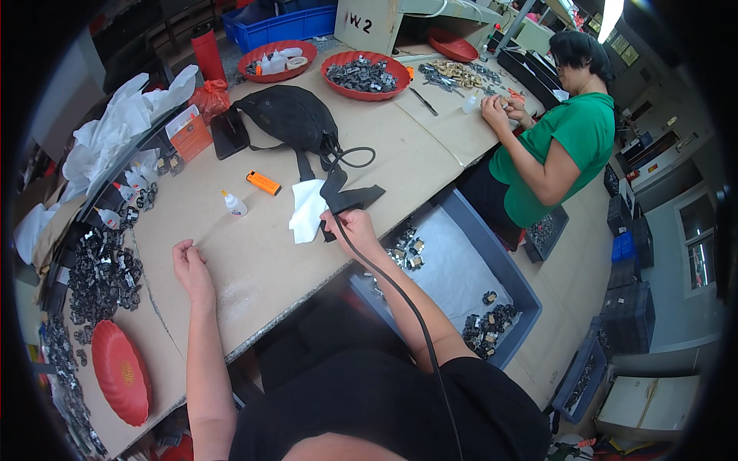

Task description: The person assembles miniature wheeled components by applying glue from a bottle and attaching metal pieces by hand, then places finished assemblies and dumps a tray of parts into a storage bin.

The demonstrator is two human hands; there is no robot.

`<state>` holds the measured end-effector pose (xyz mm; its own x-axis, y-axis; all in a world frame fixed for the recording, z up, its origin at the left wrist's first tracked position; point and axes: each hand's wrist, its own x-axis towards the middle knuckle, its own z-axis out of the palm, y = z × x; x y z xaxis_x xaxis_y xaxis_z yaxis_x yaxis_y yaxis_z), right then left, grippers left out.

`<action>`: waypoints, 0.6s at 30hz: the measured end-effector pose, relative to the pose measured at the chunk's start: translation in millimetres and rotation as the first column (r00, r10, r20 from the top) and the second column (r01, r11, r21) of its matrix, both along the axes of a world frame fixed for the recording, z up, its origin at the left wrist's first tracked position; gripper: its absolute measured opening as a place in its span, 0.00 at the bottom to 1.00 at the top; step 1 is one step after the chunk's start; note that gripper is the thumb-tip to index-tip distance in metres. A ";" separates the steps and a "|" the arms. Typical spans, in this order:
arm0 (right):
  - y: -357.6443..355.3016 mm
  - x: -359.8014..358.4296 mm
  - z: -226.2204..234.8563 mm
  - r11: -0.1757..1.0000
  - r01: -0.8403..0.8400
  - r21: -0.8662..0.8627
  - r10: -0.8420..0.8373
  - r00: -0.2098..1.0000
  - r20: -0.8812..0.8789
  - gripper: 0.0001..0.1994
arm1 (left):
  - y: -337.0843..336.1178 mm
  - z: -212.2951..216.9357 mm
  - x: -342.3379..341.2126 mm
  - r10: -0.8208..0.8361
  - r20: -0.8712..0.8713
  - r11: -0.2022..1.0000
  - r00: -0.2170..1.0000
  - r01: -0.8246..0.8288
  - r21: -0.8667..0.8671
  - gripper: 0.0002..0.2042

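Note:
My left hand [192,269] rests on the tabletop with its fingers loosely curled in and nothing visible in them. To its right, my right hand [352,229] has its fingers closed at the black strap [346,201] of a black bag [288,115]; the fingers hide part of the grip. A black cable [400,292] runs past this hand and down over my arm. Beside the right fingers lies a crumpled white paper [307,209]. Between my hands and the bag are a small white dropper bottle [234,203] and an orange lighter [264,183].
Dark small parts [104,269] heap along the left, near a red dish [121,373]. Another red dish [365,75] holds parts at the back. A grey bin [526,296] stands against the table on my right. A person in green [557,146] works at the far right.

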<state>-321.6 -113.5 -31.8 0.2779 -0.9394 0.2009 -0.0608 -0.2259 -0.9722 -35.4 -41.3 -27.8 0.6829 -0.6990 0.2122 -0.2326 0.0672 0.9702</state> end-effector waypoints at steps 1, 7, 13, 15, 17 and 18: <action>0.0 0.2 0.0 1.000 -0.002 0.013 0.002 1.000 0.010 0.08 | -0.1 -0.7 0.6 -0.001 -0.002 1.000 1.000 0.001 -0.001 0.05; 0.8 -0.2 2.6 0.999 -0.006 0.053 0.005 1.000 0.014 0.08 | 0.8 2.8 -2.0 -0.003 0.001 1.000 1.000 0.003 0.010 0.06; 0.1 0.2 0.2 0.999 -0.004 0.054 0.002 1.000 0.021 0.09 | 0.9 0.1 0.7 -0.012 0.004 1.000 1.000 0.012 0.007 0.06; 0.7 -0.3 1.0 0.999 -0.004 0.054 0.003 1.000 0.023 0.09 | 0.7 0.1 0.2 -0.008 0.006 1.000 1.000 0.008 0.011 0.06; 0.8 -0.8 1.9 0.998 -0.005 0.065 0.005 1.000 0.002 0.09 | 0.5 0.4 0.3 -0.003 0.008 1.000 1.000 0.003 0.014 0.06; 0.6 -0.8 1.8 0.998 -0.005 0.065 0.005 1.000 0.002 0.09 | 0.4 -0.1 0.8 -0.001 0.009 1.000 1.000 0.001 0.011 0.06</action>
